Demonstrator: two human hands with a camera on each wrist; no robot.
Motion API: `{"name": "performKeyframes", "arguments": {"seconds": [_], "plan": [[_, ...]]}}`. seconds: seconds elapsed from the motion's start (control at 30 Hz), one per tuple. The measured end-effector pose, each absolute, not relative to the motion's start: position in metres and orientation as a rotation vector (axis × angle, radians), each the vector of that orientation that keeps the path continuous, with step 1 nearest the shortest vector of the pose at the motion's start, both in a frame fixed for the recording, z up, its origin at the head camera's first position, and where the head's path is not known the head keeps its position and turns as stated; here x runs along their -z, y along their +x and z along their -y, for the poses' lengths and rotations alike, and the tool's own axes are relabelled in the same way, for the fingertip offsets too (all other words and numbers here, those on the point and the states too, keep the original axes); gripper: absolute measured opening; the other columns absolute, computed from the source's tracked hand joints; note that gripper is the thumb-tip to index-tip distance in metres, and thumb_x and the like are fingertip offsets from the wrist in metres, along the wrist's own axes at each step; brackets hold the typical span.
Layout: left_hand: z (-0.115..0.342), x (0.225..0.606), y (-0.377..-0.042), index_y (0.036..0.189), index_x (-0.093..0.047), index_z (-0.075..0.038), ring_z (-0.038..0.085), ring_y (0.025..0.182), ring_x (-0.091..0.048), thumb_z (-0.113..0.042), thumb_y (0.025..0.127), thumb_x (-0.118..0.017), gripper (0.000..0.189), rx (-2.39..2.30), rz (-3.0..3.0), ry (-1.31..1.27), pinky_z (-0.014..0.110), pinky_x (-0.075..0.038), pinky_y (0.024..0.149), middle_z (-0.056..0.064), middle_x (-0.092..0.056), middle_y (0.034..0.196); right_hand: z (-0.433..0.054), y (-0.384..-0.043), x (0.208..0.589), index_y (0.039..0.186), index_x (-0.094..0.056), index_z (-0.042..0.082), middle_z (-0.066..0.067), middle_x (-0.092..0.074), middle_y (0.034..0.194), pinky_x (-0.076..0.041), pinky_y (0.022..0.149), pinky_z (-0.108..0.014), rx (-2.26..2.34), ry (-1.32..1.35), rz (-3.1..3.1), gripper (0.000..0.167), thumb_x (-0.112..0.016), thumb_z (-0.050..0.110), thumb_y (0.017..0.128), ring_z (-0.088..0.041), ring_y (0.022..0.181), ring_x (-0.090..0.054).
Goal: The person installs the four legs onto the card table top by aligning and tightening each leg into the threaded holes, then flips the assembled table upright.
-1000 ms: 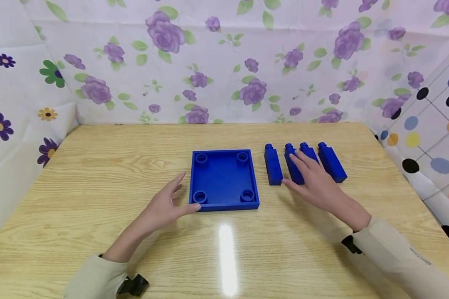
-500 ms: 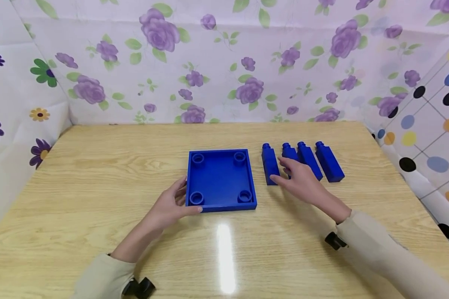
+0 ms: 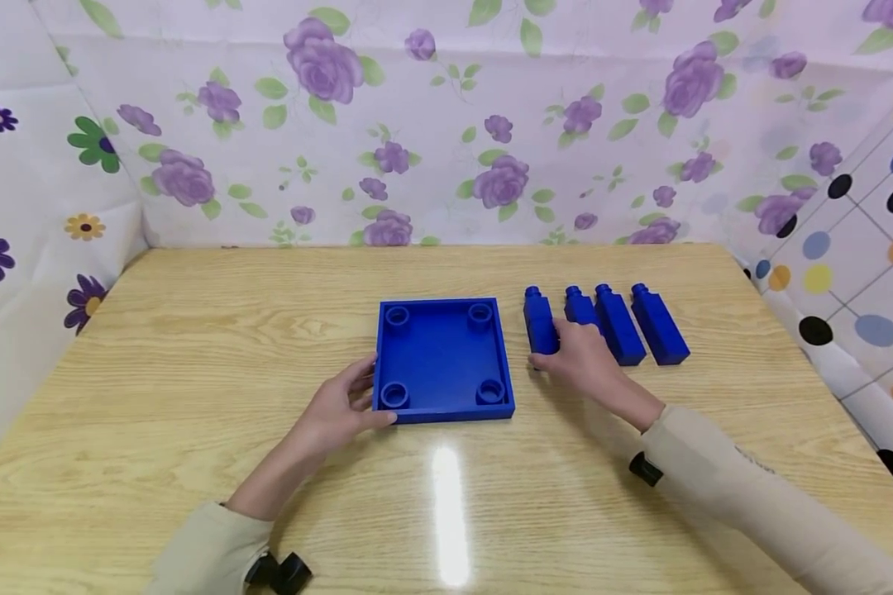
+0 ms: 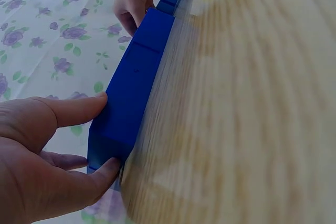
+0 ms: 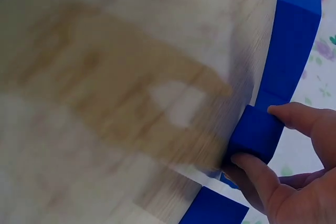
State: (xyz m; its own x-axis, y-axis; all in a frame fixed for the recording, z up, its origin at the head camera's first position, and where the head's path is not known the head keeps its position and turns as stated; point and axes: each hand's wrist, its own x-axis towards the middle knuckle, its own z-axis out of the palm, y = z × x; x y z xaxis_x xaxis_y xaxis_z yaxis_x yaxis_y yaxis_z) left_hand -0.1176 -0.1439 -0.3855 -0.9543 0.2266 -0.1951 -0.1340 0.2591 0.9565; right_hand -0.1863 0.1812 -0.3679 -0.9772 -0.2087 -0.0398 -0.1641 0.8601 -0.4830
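A blue square tabletop point(image 3: 446, 355), with a raised rim and a round socket in each corner, lies sockets-up on the table. My left hand point(image 3: 335, 413) grips its near left corner, thumb on the front side and fingers along the left side. Right of it lies a blue table leg point(image 3: 539, 318) with a narrow peg at its far end. My right hand point(image 3: 584, 364) pinches that leg's near end between thumb and fingers. In the right wrist view, the pinched leg point(image 5: 257, 132) has its square end towards the camera, and the tabletop point(image 5: 296, 40) stands beyond.
Three more blue legs point(image 3: 620, 326) lie side by side to the right, pegs pointing away; the right hand partly covers the nearest. Flowered cloth point(image 3: 446, 124) hangs behind the wooden table point(image 3: 231, 330), with a dotted sheet point(image 3: 863, 248) at the right.
My right hand has moved left from above the middle legs down to the leftmost leg and closed on its near end. My left hand has moved in against the tabletop's corner.
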Motion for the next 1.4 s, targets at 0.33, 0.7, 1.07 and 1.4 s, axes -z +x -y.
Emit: {"name": "performKeyframes", "arguments": {"seconds": [0.33,0.7,1.07,1.4], "plan": [[0.143,0.384,-0.119,0.151,-0.023,0.003,0.042,0.132,-0.038,0.009,0.082,-0.071,0.084,-1.767,-2.231,0.102,0.042,-0.039,0.106,0.029,-0.035,0.145,-0.179,-0.191,0.36,0.081,-0.063,-0.002,-0.004,-0.051,0.058,-0.04,0.044,-0.024,0.678,-0.241,-2.996,0.023,-0.077,0.017,0.077,-0.016,0.05,-0.05],[0.142,0.384,-0.12,0.151,-0.022,0.003,0.042,0.132,-0.038,0.008,0.083,-0.07,0.084,-1.752,-2.24,0.124,0.043,-0.04,0.105,0.028,-0.036,0.145,-0.191,-0.193,0.335,0.132,-0.054,-0.007,-0.027,-0.06,0.122,-0.054,0.079,-0.047,0.863,-0.231,-2.961,0.054,-0.066,0.014,0.085,-0.036,0.096,-0.063],[0.143,0.385,-0.12,0.152,-0.021,0.003,0.042,0.132,-0.037,0.008,0.083,-0.07,0.085,-1.739,-2.246,0.119,0.042,-0.04,0.105,0.029,-0.034,0.146,-0.189,-0.201,0.311,0.136,-0.053,0.001,-0.018,-0.055,0.134,-0.044,0.101,-0.048,1.48,-0.243,-2.735,0.055,-0.072,0.021,0.089,-0.032,0.123,-0.049],[0.144,0.386,-0.117,0.151,-0.023,0.002,0.042,0.131,-0.039,0.006,0.083,-0.071,0.084,-1.74,-2.251,0.095,0.041,-0.04,0.105,0.028,-0.037,0.145,-0.165,-0.213,0.302,0.129,-0.058,0.002,-0.005,-0.062,0.11,-0.047,0.083,-0.024,2.041,-0.192,-2.419,0.045,-0.073,0.014,0.087,-0.016,0.099,-0.054]]}}
